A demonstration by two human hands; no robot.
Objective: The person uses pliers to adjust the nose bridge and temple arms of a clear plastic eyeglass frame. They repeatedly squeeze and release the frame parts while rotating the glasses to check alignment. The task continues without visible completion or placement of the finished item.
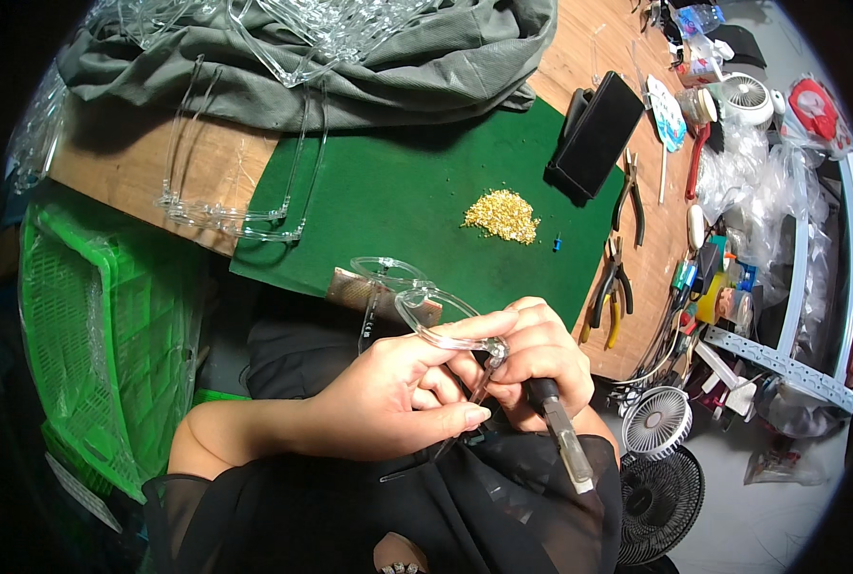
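Note:
Above my lap, my left hand (pixel 388 387) grips a clear plastic eyeglass frame (pixel 446 337) near one hinge, thumb and fingers closed round it. The frame's far temple stretches left toward the mat's edge. My right hand (pixel 544 359) is closed at that hinge, its fingertips against the frame. A hand tool (pixel 565 442) with a black collar and a worn, greyish flat shaft sticks out of my right fist toward the lower right. Its other end is hidden in my fingers. Beyond my hands, a pile of small gold-coloured screws or parts (pixel 503 216) lies on the green mat (pixel 379 191).
More clear frames (pixel 230 225) rest by the mat's left side and on a grey cloth (pixel 417 72) at the back. At right are a black phone (pixel 597 134), pliers (pixel 610 287), cables and small fans (pixel 656 421). A green crate (pixel 111 325) stands at left.

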